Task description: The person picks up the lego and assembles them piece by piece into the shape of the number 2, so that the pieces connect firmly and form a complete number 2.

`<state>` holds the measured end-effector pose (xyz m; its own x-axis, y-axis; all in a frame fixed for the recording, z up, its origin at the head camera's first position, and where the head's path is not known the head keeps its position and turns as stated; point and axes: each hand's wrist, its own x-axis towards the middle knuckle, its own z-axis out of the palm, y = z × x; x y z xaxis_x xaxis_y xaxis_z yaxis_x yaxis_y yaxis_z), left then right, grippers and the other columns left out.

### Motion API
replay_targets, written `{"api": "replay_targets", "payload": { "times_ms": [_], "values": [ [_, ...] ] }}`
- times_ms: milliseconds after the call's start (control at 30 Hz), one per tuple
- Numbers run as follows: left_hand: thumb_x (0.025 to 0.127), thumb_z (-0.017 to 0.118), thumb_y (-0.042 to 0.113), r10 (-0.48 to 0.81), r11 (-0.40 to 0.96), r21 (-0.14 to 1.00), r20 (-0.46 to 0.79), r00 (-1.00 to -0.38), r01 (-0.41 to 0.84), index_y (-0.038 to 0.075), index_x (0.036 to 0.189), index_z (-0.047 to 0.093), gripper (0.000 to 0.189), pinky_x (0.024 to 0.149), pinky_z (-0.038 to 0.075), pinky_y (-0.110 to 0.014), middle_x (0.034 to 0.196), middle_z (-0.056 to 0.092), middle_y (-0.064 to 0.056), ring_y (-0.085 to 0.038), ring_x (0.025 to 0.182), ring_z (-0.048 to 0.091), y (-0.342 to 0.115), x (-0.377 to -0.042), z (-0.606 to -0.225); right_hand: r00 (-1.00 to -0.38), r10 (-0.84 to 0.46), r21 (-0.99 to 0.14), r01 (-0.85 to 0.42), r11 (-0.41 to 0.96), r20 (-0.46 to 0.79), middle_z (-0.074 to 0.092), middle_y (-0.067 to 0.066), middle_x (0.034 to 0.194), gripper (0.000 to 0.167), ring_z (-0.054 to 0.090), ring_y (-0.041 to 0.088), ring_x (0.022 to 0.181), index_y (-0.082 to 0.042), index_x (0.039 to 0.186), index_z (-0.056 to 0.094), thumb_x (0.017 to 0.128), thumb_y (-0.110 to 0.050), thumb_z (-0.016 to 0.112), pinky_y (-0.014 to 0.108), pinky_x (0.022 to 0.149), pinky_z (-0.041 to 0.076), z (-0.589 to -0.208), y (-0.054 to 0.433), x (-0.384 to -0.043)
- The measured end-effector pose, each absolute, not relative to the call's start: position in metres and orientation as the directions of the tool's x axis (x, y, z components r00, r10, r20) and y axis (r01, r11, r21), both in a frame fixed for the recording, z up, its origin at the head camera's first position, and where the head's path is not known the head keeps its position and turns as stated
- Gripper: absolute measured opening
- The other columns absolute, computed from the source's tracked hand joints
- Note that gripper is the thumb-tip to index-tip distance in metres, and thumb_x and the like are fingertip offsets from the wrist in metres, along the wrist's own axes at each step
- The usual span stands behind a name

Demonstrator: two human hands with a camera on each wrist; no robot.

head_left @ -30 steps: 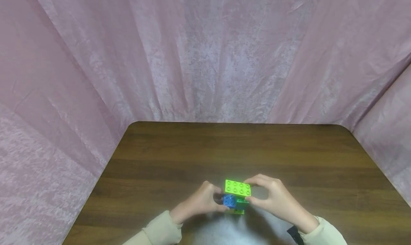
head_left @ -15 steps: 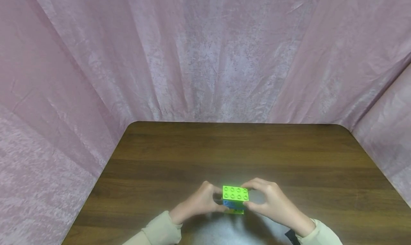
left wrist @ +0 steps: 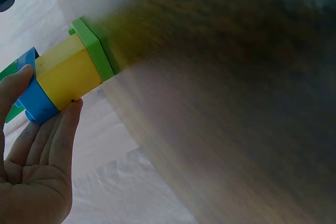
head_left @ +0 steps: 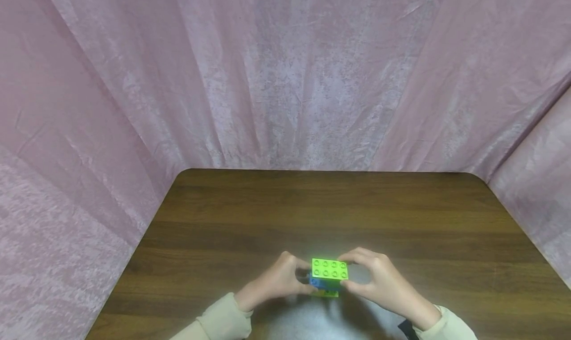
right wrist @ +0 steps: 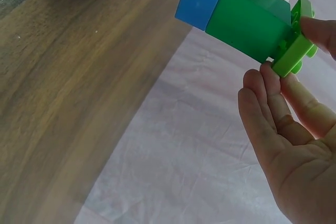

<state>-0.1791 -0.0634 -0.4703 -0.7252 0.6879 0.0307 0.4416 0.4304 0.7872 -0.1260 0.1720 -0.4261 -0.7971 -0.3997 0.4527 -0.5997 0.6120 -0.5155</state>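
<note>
A small tower of toy building blocks stands near the front of the table. From the bottom it has a light green plate (left wrist: 94,48), a yellow block (left wrist: 68,72), a blue block (left wrist: 44,100) and a dark green block (right wrist: 249,19). My left hand (head_left: 283,278) pinches the tower at the blue block, thumb on one side and fingers opposite. With thumb and fingertips, my right hand (head_left: 379,280) pinches a studded light green block (head_left: 329,269) at the top. In the right wrist view, studs show in a narrow gap between it and the dark green block.
The brown wooden table (head_left: 312,206) extends behind and to both sides of the hands. Pink curtains (head_left: 285,82) hang around its back and sides.
My right hand has brought the light green block down and nearer to me, over the dark green block, then slightly right. The left hand keeps its place on the tower.
</note>
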Motion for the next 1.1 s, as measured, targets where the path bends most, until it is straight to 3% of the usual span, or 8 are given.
{"api": "replay_targets", "payload": {
  "times_ms": [300, 500, 667, 867, 1100],
  "values": [
    [0.070, 0.083, 0.009, 0.692, 0.422, 0.772, 0.063, -0.719, 0.475, -0.002, 0.107, 0.072, 0.040, 0.057, 0.052, -0.010, 0.101, 0.074, -0.020, 0.001, 0.059, 0.059, -0.0627, -0.1810, -0.4735, -0.808, -0.391, -0.506, -0.584, 0.635, 0.440, 0.073, -0.004, 0.099, 0.036, 0.069, 0.015, 0.090, -0.009, 0.103, 0.071, 0.069, -0.010, 0.082, 0.036, 0.079, 0.060, -0.4285, 0.1728, -0.1267],
    [0.070, 0.084, 0.010, 0.682, 0.440, 0.766, 0.054, -0.729, 0.468, -0.001, 0.106, 0.072, 0.039, 0.063, 0.054, -0.009, 0.098, 0.075, -0.017, -0.006, 0.071, 0.070, -0.0616, -0.1793, -0.4750, -0.804, -0.391, -0.498, -0.587, 0.638, 0.448, 0.073, -0.005, 0.098, 0.036, 0.069, 0.014, 0.090, -0.009, 0.103, 0.071, 0.069, -0.010, 0.082, 0.037, 0.080, 0.060, -0.4317, 0.1736, -0.1269],
    [0.070, 0.084, 0.010, 0.682, 0.444, 0.766, 0.048, -0.730, 0.465, 0.000, 0.106, 0.072, 0.039, 0.056, 0.052, -0.008, 0.097, 0.076, -0.016, 0.003, 0.064, 0.065, -0.0610, -0.1778, -0.4750, -0.797, -0.400, -0.498, -0.598, 0.628, 0.453, 0.073, -0.005, 0.098, 0.035, 0.069, 0.013, 0.090, -0.009, 0.103, 0.071, 0.069, -0.009, 0.082, 0.036, 0.080, 0.060, -0.4329, 0.1737, -0.1268],
    [0.071, 0.084, 0.011, 0.687, 0.437, 0.765, 0.055, -0.725, 0.473, 0.001, 0.106, 0.073, 0.039, 0.062, 0.052, -0.007, 0.096, 0.076, -0.015, 0.000, 0.070, 0.068, -0.0612, -0.1781, -0.4748, -0.791, -0.422, -0.497, -0.609, 0.618, 0.444, 0.072, -0.004, 0.097, 0.035, 0.068, 0.013, 0.088, -0.009, 0.102, 0.071, 0.069, -0.009, 0.081, 0.034, 0.078, 0.060, -0.4310, 0.1733, -0.1287],
    [0.071, 0.084, 0.011, 0.691, 0.433, 0.760, 0.065, -0.720, 0.484, 0.001, 0.105, 0.073, 0.037, 0.053, 0.050, -0.010, 0.094, 0.076, -0.014, 0.009, 0.050, 0.048, -0.0615, -0.1788, -0.4758, -0.778, -0.442, -0.478, -0.625, 0.617, 0.446, 0.071, -0.004, 0.096, 0.034, 0.067, 0.012, 0.087, -0.009, 0.101, 0.071, 0.069, -0.008, 0.081, 0.033, 0.078, 0.060, -0.4310, 0.1730, -0.1303]
  ]
}}
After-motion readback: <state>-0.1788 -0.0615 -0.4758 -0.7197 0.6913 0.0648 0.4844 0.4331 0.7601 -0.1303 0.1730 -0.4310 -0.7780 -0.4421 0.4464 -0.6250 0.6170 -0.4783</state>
